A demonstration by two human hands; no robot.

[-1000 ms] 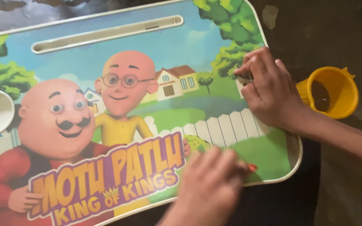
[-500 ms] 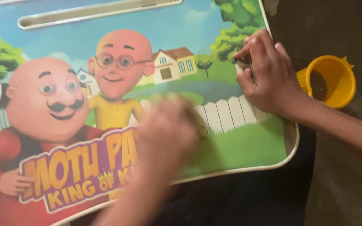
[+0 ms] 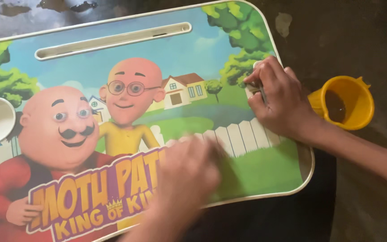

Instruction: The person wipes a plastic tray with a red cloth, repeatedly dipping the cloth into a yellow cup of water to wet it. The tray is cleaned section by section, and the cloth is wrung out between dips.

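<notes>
hands over the cartoon lap table [image 3: 180,49], left hand [image 3: 189,172] blurred so its grip is unclear, right hand [image 3: 276,103] pinching a thin dark tool [image 3: 261,92] at the far edge, yellow cup [image 3: 343,102] just beyond, looks like detail work needing a steady tip.

Dim, warm light is falling on the glossy tray [image 3: 193,49], leaving the floor [image 3: 359,36] murky. Motion is smearing the left hand [image 3: 187,177], while the right hand [image 3: 283,105] is staying fairly sharp.
</notes>
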